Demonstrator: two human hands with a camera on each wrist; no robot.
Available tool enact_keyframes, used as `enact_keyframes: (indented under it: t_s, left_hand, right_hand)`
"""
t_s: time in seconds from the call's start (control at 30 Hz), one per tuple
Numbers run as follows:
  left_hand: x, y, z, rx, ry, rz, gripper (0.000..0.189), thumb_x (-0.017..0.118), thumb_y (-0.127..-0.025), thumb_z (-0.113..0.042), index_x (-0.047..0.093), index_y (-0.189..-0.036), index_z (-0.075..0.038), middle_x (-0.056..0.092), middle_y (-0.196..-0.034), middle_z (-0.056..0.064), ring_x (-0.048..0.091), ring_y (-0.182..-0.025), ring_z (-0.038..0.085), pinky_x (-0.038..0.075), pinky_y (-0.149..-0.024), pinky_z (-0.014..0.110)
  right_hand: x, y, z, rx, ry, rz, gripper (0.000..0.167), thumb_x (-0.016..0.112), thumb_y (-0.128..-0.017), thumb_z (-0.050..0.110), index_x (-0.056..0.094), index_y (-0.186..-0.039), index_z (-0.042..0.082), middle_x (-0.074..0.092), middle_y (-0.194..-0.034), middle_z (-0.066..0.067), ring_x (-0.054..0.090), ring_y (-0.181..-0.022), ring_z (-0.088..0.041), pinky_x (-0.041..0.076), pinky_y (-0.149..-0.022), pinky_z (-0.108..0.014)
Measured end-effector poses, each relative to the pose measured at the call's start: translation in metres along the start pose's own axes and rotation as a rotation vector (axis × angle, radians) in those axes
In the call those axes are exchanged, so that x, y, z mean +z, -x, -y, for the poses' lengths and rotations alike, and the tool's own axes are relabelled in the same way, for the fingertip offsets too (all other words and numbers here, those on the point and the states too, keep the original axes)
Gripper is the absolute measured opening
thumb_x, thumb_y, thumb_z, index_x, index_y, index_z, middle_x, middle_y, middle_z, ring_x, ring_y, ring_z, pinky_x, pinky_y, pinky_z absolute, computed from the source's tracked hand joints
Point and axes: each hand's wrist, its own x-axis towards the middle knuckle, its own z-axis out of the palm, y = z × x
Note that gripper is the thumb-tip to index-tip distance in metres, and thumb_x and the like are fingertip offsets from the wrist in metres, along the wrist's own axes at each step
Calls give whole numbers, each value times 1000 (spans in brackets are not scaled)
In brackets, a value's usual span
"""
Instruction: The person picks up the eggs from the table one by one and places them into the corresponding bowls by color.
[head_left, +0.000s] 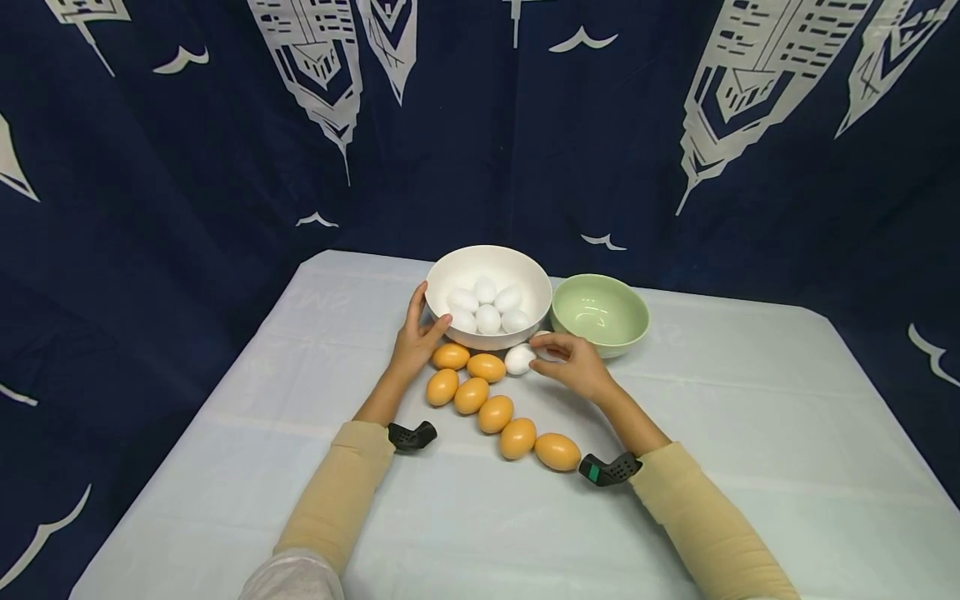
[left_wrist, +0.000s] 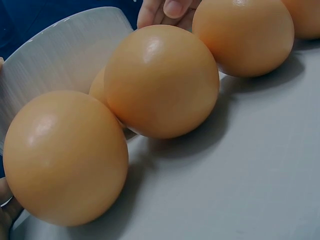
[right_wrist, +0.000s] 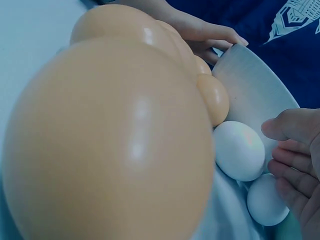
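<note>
White bowl [head_left: 487,260], upper centre: left hand [head_left: 412,343] spread against its side. White egg [head_left: 519,359], frame centre: right hand [head_left: 576,367] adjacent, thumb and fingers apart. Risk: glancing touch could roll it among brown eggs [head_left: 496,414].

From above, the head camera is looking forward-down at the round white bowl [head_left: 527,273]; low before it, the black left-wrist camera [head_left: 409,438] and black right-wrist camera [head_left: 611,471] are facing its wall, sharing glossy orange eggs [head_left: 496,414] close-up.
</note>
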Motion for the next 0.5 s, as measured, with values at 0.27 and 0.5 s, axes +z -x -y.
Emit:
enact_keyframes:
  t_s: [0.27,0.5]
  left_hand:
    - [1,-2,10,25,-6,-24,74,60,-99,-33,15,-157,-29,11,-162,10,44,-132,36,40,-107,42]
    - [0,2,-2,26,-16,-13,74,58,-100,-29,13,-158,-23,10,-161,12,41,-134,36,40,-107,42]
  right_hand:
    - [5,-2,-3,-77,34,11,39,76,-83,3,65,-119,-7,62,-121,-22,56,-117,-37,45,-102,-45]
    - [9,-3,-2,-157,166,20,39,80,-80,7,67,-116,-3,65,-116,-15,59,-113,-32,48,-99,-42]
